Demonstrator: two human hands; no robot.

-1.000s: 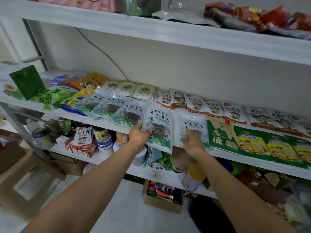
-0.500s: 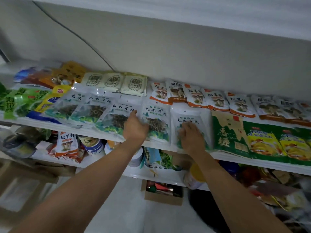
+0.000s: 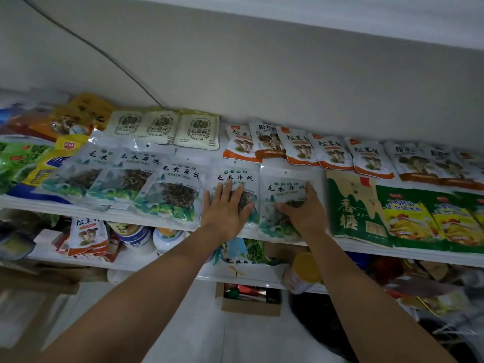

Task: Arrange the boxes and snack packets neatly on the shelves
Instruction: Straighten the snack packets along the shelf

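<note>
Straightening step: the left hand (image 3: 225, 209) presses flat on one packet (image 3: 233, 174), the right hand (image 3: 305, 213) grips the next packet (image 3: 284, 186) beside the green bag (image 3: 348, 205); next, probably align their edges.

Shelf (image 3: 419, 255) white. Wall (image 3: 262, 74) pale grey, with a dark grey cable (image 3: 86, 43) across it. Fungus packets (image 3: 172, 189): white, teal-green landscape print low down, black characters, clear window showing dark brown strands. Cream packets (image 3: 197, 132): pale cream, dark round emblem, dark lettering. Mushroom packets (image 3: 298, 148): white, orange band along the bottom, orange corner tag, brown mushroom picture, black characters. Green packet (image 3: 351, 205): dark green, tan mountain shape, tan characters, small red square. Seasoning packets (image 3: 408, 218): green border, yellow panel, orange food picture. Far left: bright green packets (image 3: 21, 163), yellow packet (image 3: 60, 158) with red logo and blue base, golden-yellow packets (image 3: 83, 111). Below: blue-and-white tins (image 3: 136, 234), jar (image 3: 303, 271) with yellow lid. Box (image 3: 248, 307) brown cardboard.
</note>
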